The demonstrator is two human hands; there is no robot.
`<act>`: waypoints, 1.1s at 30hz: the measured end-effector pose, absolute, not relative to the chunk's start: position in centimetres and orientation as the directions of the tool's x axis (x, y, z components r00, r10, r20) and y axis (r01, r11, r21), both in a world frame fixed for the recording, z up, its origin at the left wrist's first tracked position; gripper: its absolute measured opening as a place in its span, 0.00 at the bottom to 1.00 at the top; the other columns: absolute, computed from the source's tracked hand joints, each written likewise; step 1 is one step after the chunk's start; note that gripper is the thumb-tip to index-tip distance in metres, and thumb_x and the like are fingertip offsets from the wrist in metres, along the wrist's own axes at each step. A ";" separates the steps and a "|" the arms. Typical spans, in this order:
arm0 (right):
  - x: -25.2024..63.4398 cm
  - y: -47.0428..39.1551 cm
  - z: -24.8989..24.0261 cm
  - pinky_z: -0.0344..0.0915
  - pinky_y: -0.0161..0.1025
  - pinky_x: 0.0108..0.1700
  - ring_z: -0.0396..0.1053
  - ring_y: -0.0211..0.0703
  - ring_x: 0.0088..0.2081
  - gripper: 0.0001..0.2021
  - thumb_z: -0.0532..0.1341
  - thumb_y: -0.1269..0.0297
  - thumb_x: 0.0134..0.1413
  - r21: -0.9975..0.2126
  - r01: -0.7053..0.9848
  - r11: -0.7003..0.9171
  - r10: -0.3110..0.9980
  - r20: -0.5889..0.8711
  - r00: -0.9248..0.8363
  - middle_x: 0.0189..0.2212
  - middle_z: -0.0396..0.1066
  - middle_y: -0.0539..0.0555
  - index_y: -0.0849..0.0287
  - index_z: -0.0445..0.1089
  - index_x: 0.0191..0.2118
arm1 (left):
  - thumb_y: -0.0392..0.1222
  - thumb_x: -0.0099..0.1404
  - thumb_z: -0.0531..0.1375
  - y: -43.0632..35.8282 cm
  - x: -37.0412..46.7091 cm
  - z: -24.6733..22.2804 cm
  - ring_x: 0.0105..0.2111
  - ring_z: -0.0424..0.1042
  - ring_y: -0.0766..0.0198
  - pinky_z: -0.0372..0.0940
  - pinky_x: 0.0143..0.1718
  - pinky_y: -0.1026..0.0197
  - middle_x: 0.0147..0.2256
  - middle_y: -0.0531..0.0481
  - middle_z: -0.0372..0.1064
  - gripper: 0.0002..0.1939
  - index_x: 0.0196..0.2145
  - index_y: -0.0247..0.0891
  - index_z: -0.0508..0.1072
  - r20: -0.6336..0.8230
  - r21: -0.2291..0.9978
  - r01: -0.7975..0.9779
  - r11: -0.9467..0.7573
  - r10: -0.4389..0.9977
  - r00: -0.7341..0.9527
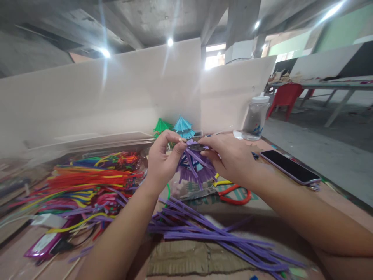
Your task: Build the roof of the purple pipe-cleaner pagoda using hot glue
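Note:
In the middle of the head view hangs a cone-shaped craft piece made of purple pipe cleaners (194, 173), its fringed strips spreading downward. My left hand (163, 161) is closed, with thumb and index finger pinching near its top, where a small pale tip shows. My right hand (233, 155) is closed at the top from the other side, its fingertips at a dark, flat oval piece (197, 147) whose kind I cannot make out. Below lie red-handled scissors (235, 193) and a bundle of loose purple pipe cleaners (204, 225).
Green (162, 125) and blue (183, 124) cone-shaped crafts stand behind my hands. Many coloured pipe cleaners (90, 177) are heaped at left, near a purple device (46, 243). At right are a phone (290, 167) and a clear bottle (254, 120). Corrugated cardboard (186, 258) lies in front.

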State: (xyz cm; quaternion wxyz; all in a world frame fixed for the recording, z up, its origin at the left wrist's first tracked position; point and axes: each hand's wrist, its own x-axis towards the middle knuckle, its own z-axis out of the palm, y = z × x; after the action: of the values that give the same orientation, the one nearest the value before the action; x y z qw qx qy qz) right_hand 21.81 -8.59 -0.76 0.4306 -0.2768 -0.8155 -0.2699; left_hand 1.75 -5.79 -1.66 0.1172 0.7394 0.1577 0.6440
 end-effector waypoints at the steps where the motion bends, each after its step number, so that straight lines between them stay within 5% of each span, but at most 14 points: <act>1: 21.8 -8.6 -0.8 0.64 0.41 0.37 0.73 0.47 0.35 0.08 0.55 0.69 0.66 0.199 0.681 0.705 0.222 0.850 -0.478 0.34 0.78 0.56 0.62 0.71 0.43 | 0.40 0.68 0.62 -5.8 1.7 -1.7 0.37 0.68 0.66 0.62 0.42 0.63 0.33 0.52 0.69 0.04 0.34 0.40 0.70 0.916 0.373 0.085 -0.924 0.381 0.125; 33: 21.8 -8.6 -0.8 0.65 0.41 0.35 0.74 0.46 0.34 0.08 0.55 0.70 0.65 0.215 0.682 0.699 0.220 0.843 -0.491 0.33 0.78 0.56 0.63 0.71 0.43 | 0.44 0.68 0.62 -5.6 1.7 -1.8 0.36 0.68 0.65 0.63 0.41 0.62 0.33 0.51 0.69 0.07 0.34 0.40 0.70 0.906 0.396 0.101 -0.913 0.406 0.116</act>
State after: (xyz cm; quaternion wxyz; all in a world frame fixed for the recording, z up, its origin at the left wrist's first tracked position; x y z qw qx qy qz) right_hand 21.78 -8.56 -0.76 0.4229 -0.2755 -0.8188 -0.2734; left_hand 1.73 -5.61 -1.81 0.1189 0.7375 0.1718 0.6422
